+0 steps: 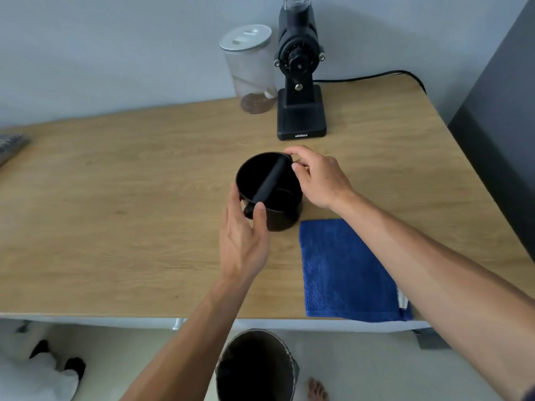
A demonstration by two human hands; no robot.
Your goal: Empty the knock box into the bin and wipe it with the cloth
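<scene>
A round black knock box (pixel 282 218) stands upright on the wooden table (pixel 130 204), a black bar (pixel 270 180) lying across its mouth. My left hand (pixel 243 241) wraps the box's near left wall, thumb on the front. My right hand (pixel 318 180) pinches the far end of the bar at the right rim. A folded blue cloth (pixel 344 270) lies flat just right of the box, near the table's front edge. A dark bin (pixel 254 369) stands open on the floor below the table edge. The box's inside is too dark to read.
A black coffee grinder (pixel 301 91) and a clear lidded jar (pixel 252 70) stand at the back by the wall, with a black cable (pixel 373 78) trailing right. A dark panel (pixel 503 111) rises at the right. A bare foot (pixel 317 390) is beside the bin.
</scene>
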